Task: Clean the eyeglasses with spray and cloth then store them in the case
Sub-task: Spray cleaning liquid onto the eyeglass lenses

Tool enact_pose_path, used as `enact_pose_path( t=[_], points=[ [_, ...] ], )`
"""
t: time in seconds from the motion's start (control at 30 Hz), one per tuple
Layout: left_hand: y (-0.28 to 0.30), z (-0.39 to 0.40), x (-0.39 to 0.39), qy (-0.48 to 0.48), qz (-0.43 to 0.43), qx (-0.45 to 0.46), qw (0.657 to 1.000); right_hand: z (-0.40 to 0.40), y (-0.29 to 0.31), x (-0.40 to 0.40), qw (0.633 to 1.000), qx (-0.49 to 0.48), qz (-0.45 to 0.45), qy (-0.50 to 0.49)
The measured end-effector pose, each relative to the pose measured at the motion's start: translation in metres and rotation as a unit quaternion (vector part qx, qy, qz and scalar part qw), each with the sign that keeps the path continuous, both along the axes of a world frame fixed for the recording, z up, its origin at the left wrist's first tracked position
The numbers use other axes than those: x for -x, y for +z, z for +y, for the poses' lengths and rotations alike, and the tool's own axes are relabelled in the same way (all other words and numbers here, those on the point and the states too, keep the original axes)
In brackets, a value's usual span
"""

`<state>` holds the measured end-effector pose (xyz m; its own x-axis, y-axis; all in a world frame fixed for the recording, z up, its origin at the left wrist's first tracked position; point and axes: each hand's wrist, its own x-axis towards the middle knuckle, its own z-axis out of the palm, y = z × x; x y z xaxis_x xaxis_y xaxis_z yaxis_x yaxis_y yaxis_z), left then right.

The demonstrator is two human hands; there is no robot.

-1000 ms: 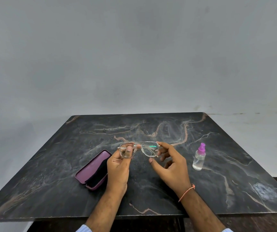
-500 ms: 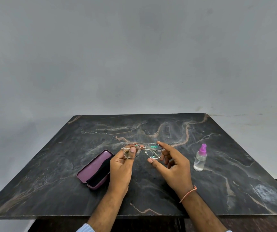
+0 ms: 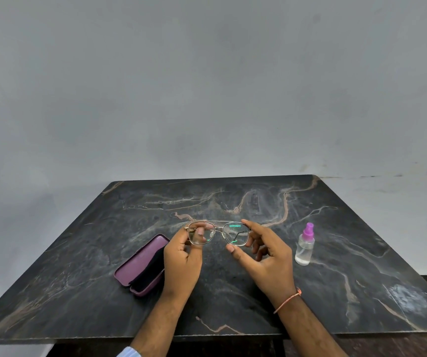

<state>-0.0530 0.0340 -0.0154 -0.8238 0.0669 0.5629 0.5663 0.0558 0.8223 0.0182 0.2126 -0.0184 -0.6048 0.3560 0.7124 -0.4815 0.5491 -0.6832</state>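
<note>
Thin metal-framed eyeglasses [image 3: 219, 234] are held up above the middle of the dark marble table [image 3: 233, 300]. My left hand [image 3: 181, 258] pinches the left lens and rim with thumb and fingers. My right hand [image 3: 266, 258] touches the right rim with its fingertips, thumb held apart below the lens. A purple glasses case [image 3: 140, 261] lies open to the left of my left hand, with a dark cloth [image 3: 150, 269] inside it. A small clear spray bottle [image 3: 305, 246] with a pink top stands to the right of my right hand.
A plain grey wall rises behind the table. A whitish smudge [image 3: 408, 297] marks the table's right front area. The near table edge runs just below my forearms.
The glasses and both hands have shifted slightly. My right thumb has opened away from the lens. The case and bottle have not moved.
</note>
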Motion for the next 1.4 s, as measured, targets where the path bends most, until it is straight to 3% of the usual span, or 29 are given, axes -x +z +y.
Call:
enact_pose_path(
  t=[0.2, 0.37, 0.5, 0.8, 0.9, 1.0, 1.1, 1.2, 1.3, 1.4],
  points=[
    [0.012, -0.017, 0.016, 0.034, 0.135, 0.146, 0.979, 0.003, 0.0, 0.0, 1.0, 0.026, 0.011, -0.007],
    [0.023, -0.038, 0.031, 0.075, 0.227, 0.275, 0.931, 0.004, 0.0, -0.002, 0.999, 0.046, 0.016, 0.0],
    [0.032, -0.05, 0.034, 0.121, 0.313, 0.363, 0.869, 0.004, 0.0, -0.004, 0.999, 0.046, 0.013, 0.0],
    [0.046, -0.067, 0.035, 0.117, 0.346, 0.453, 0.814, 0.006, 0.001, -0.005, 0.999, 0.036, 0.015, -0.001],
    [0.045, -0.064, 0.035, 0.111, 0.333, 0.443, 0.825, 0.006, 0.001, -0.005, 0.999, 0.03, 0.016, 0.0],
    [0.043, -0.061, 0.028, 0.097, 0.284, 0.399, 0.866, 0.007, 0.001, -0.005, 0.999, 0.034, 0.019, -0.005],
    [0.032, -0.052, 0.01, 0.101, 0.202, 0.258, 0.94, 0.008, 0.001, -0.004, 0.998, 0.05, 0.023, -0.02],
    [0.014, -0.036, -0.01, 0.078, 0.102, 0.115, 0.985, 0.007, 0.003, -0.003, 0.998, 0.059, 0.027, -0.024],
    [0.003, -0.02, -0.018, -0.032, -0.02, 0.064, 0.997, 0.007, 0.002, -0.002, 0.998, 0.058, 0.025, -0.024],
    [0.007, -0.006, -0.019, -0.146, -0.106, 0.024, 0.983, 0.008, 0.001, -0.001, 0.998, 0.055, 0.018, -0.027]
  ],
)
